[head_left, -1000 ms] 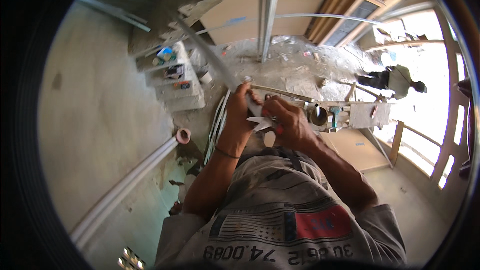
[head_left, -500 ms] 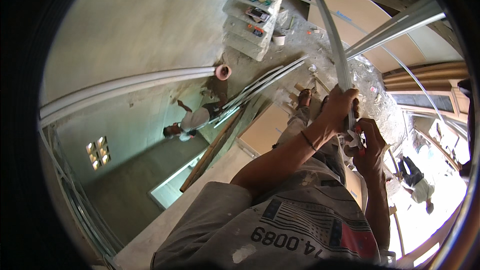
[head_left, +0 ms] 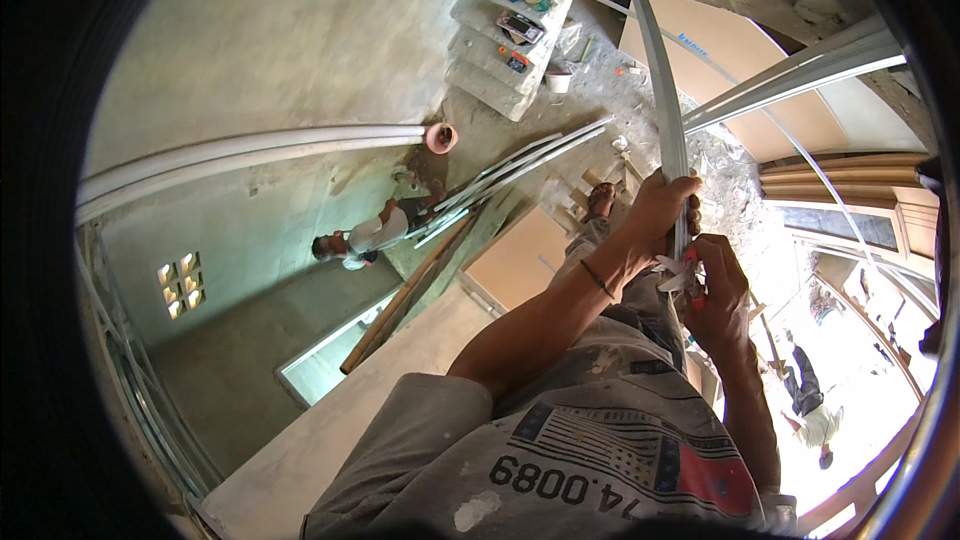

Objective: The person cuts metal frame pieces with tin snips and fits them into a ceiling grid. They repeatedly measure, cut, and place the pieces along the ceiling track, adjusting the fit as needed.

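My left hand [head_left: 664, 208] is closed round a long grey metal channel [head_left: 668, 110], which rises from my grip toward the top of the view. Just below it, my right hand [head_left: 718, 288] grips metal snips [head_left: 676, 278] with red on the handles. Their jaws are at the lower end of the channel, beside my left hand. I cannot make out whether the blades touch the metal or how far they are apart.
More metal channels [head_left: 800, 80] lean at the upper right before large boards [head_left: 730, 60]. Concrete steps [head_left: 490, 75] hold tools and cans. Pale strips [head_left: 540, 160] lie left of my feet. One person [head_left: 370, 232] is below left, another [head_left: 815, 410] at lower right.
Both hands, with the channel's lower end and the snips, appear slightly further left. The snips have turned a little in my right hand. My left hand keeps its grip on the channel.
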Demonstrator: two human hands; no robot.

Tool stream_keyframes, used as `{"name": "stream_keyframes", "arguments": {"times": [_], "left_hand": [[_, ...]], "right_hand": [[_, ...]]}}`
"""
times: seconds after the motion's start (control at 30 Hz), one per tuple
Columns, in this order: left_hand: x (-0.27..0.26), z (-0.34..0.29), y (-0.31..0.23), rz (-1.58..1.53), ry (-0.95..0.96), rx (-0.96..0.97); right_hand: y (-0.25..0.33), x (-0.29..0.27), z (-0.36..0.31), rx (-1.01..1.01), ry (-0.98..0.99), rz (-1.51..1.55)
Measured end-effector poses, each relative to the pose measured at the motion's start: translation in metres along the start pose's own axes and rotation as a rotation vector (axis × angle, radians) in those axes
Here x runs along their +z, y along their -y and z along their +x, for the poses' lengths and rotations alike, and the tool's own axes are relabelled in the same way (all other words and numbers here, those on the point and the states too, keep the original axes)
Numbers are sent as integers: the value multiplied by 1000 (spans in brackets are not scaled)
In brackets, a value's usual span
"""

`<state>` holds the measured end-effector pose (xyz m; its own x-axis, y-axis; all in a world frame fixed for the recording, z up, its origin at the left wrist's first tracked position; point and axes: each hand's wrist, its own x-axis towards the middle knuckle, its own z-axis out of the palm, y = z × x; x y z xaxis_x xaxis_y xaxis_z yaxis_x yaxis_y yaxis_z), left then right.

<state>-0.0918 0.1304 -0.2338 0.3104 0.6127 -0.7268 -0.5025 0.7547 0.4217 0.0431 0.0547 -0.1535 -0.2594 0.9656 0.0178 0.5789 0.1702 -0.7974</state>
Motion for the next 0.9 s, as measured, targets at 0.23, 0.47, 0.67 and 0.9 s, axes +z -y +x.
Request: {"name": "stream_keyframes", "arguments": {"times": [0.23,0.47,0.67,0.9], "left_hand": [[4,3,7,-38,-52,7],[-26,-36,-5,99,32,52],[-69,-108,-7,372,-142,110],[-110,-200,15,677,-371,287]], "right_hand": [[3,11,-3,9,-138,3],[-3,-2,-6,-7,81,133],[-20,-22,-8,115,35,280],[-39,15,36,116,-84,313]]}}
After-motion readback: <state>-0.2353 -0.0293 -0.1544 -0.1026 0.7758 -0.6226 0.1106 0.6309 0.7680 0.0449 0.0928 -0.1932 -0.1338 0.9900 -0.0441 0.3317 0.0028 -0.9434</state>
